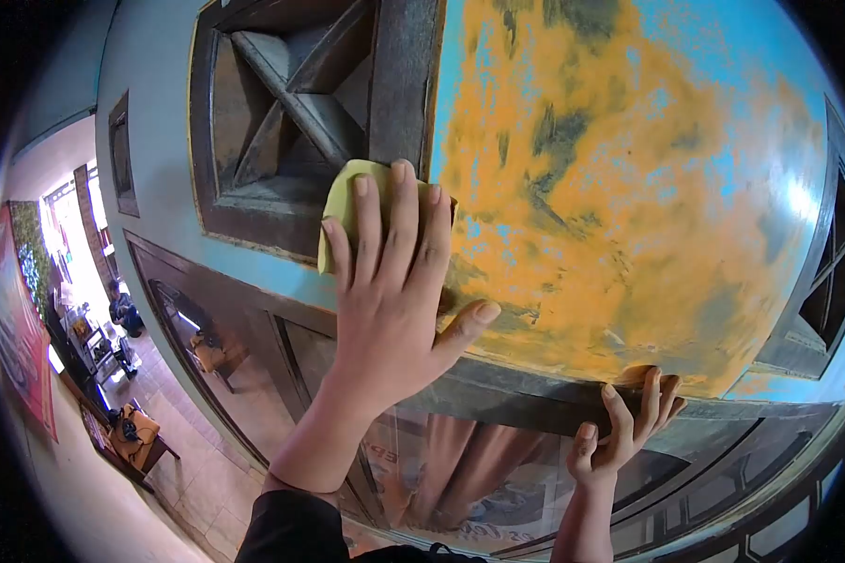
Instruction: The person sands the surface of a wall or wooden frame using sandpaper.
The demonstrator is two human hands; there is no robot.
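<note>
My left hand (385, 272) lies with its fingers stretched over a yellow-green sheet of sandpaper (347, 192), pressing it to the corner of a dark wooden frame (401, 94). The sheet's folded edge sticks out left of the fingers; the rest is under them. To the right of the frame, a wall panel (573, 216) shows blue paint with large orange and grey smeared patches. Lower right, my right hand (624, 427) rests its spread fingertips on a dark wooden ledge (526, 389) below the panel. Nothing shows in that hand.
Dark framed glass (460, 469) with a curtain behind it runs below the ledge. Another dark wooden vent frame (826, 263) is at the far right. On the left, far below, are a tiled floor (183, 479), a chair (136, 436) and a person (124, 310) in a bright doorway.
</note>
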